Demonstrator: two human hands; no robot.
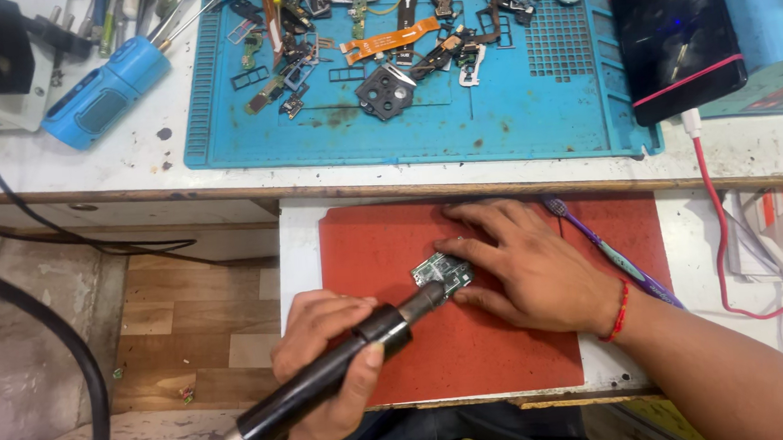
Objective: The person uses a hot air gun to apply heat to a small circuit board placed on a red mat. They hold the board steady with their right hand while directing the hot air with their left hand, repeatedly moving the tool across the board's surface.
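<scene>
My left hand (pixel 328 360) grips the hot-air nozzle (pixel 419 302), aimed at the board (pixel 442 273) on the red mat (pixel 375 248). My right hand (pixel 526 266), at the board's 3 o'clock, pins it flat; fingers that near could get scorched, I reckon.

**Hands: pose and state**

The left hand (pixel 323 365) is seen low in the frame, fingers curled closed in a fist-like grip, thumb laid along the top, knuckles turned outward. The right hand (pixel 526 266) is laid palm down, fingers spread and extended leftward, the fingertips pressed flat. The right forearm is angled in from the lower right corner, the wrist held nearly straight.
</scene>
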